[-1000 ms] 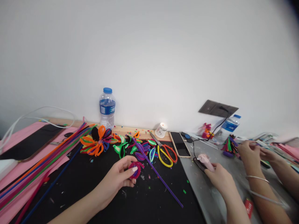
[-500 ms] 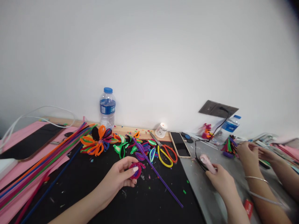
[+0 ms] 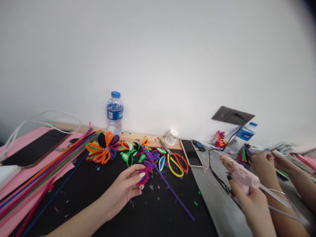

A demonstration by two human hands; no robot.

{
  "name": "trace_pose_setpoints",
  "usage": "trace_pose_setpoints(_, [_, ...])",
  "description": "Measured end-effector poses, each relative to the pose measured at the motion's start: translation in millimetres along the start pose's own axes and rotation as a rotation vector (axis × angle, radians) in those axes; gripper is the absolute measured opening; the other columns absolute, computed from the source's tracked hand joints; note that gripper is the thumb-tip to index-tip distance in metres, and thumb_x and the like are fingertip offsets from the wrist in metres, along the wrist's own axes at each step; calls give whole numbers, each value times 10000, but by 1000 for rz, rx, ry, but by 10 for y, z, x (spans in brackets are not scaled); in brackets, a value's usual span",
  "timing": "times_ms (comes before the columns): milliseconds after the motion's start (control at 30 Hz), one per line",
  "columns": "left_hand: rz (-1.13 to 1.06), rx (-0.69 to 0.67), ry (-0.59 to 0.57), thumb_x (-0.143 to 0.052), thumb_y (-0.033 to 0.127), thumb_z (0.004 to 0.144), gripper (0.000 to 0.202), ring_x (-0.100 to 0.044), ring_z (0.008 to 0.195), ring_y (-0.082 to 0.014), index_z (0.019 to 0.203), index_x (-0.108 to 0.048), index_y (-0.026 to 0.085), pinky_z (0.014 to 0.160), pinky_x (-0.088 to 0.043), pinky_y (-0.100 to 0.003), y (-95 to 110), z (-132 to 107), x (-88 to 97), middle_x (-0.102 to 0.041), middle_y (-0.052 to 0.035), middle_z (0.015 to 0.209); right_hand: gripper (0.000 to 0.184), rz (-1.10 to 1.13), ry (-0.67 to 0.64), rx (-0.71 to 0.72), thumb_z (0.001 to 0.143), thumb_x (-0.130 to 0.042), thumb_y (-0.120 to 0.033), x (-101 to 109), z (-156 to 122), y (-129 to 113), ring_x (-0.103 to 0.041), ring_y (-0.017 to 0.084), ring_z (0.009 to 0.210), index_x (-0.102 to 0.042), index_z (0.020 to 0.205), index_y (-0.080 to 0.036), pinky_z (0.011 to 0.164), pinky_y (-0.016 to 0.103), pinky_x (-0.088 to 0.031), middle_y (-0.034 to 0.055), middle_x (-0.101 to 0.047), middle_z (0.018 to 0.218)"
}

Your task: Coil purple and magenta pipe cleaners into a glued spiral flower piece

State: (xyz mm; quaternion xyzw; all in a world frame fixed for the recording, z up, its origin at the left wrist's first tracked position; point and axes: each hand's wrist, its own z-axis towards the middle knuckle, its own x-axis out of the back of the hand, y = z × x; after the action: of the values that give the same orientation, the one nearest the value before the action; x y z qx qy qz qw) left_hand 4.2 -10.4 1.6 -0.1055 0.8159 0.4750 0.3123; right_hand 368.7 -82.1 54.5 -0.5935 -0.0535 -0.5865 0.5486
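Between the thumb and fingers of my left hand (image 3: 129, 181) is a small coil of magenta and purple pipe cleaner (image 3: 143, 176), held above the black mat (image 3: 108, 210). My right hand (image 3: 251, 197) grips a pale pink hot glue gun (image 3: 243, 176), with a clear glue stick (image 3: 275, 195) poking out of its back end. A long purple pipe cleaner (image 3: 170, 187) lies just right of the coil. Behind it are a pipe-cleaner flower (image 3: 105, 148) in orange, black and purple, several looped petals, and scissors (image 3: 177, 164) with yellow and orange handles.
A bundle of pipe cleaners (image 3: 56, 158) lies at left near a black tablet-like slab (image 3: 32, 148). A water bottle (image 3: 115, 113), paper cup (image 3: 171, 137) and phone (image 3: 191, 153) line the wall. Another person's hands (image 3: 264, 164) work at right. The glue gun's cable (image 3: 217, 177) crosses the grey surface.
My right hand has lifted the glue gun and turned it, so its body and glue stick now show. My left hand stays nearly in place with the coil.
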Motion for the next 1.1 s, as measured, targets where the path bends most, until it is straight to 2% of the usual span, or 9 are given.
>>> trace_pose_setpoints(67, [-50,24,18,-728,196,720,283,-554,555,-53,982,-621,192,549,-492,-174,5,-4,-3,-568,30,721,261,158,-117,103,637,-610,-412,-41,-95,-93,-490,160,398,-577,552,-167,383,244,-389,13,-537,418])
trace_pose_setpoints(100, [-71,36,27,-727,176,719,281,-557,552,-53,980,-625,189,549,-497,-174,11,-9,-8,-568,29,716,236,211,-183,156,632,-627,-388,-75,-148,-154,-473,144,393,-596,584,-160,379,234,-383,2,-536,426])
trace_pose_setpoints(200, [-135,61,42,-710,124,725,250,-561,534,-54,958,-638,176,529,-500,-164,28,-24,-22,-564,29,683,278,342,-361,241,641,-644,-325,-216,-317,-375,-510,141,447,-667,843,-135,422,230,-437,17,-624,558])
trace_pose_setpoints(300, [-210,64,31,-683,90,741,236,-566,523,-55,958,-646,173,518,-505,-157,39,-26,-10,-575,24,681,307,409,-470,316,649,-640,-280,-385,-466,-605,-586,182,562,-676,920,-142,495,257,-494,56,-679,696])
trace_pose_setpoints(433, [-299,85,17,-674,59,734,241,-569,512,-55,944,-657,175,508,-512,-154,50,-16,15,-601,10,717,185,436,-684,432,669,-605,-239,-593,-614,-877,-605,191,604,-679,817,-159,563,263,-512,40,-664,689])
trace_pose_setpoints(567, [-361,108,-3,-707,56,700,241,-553,492,-47,911,-670,166,481,-504,-140,64,-25,4,-605,7,713,73,474,-656,477,664,-579,-237,-771,-722,-1025,-541,148,531,-619,672,-177,502,216,-466,0,-588,583])
trace_pose_setpoints(733, [-398,131,-51,-761,64,643,299,-540,481,-43,912,-675,162,471,-503,-135,60,-44,-7,-608,13,700,50,482,-634,508,639,-577,-226,-897,-809,-1034,-486,122,497,-565,613,-185,481,194,-435,-26,-519,542])
trace_pose_setpoints(933, [-422,149,-81,-758,76,655,301,-535,481,-34,927,-668,170,470,-497,-121,58,-65,-6,-602,20,700,38,543,-611,575,659,-545,-187,-886,-856,-1072,-466,113,494,-581,652,-179,482,194,-407,-25,-525,554])
trace_pose_setpoints(1100, [-416,160,-83,-745,75,669,284,-523,475,-24,921,-661,177,467,-487,-113,68,-68,-17,-590,22,708,47,536,-671,550,686,-551,-180,-902,-858,-1067,-447,104,517,-590,690,-155,493,197,-379,-24,-521,586])
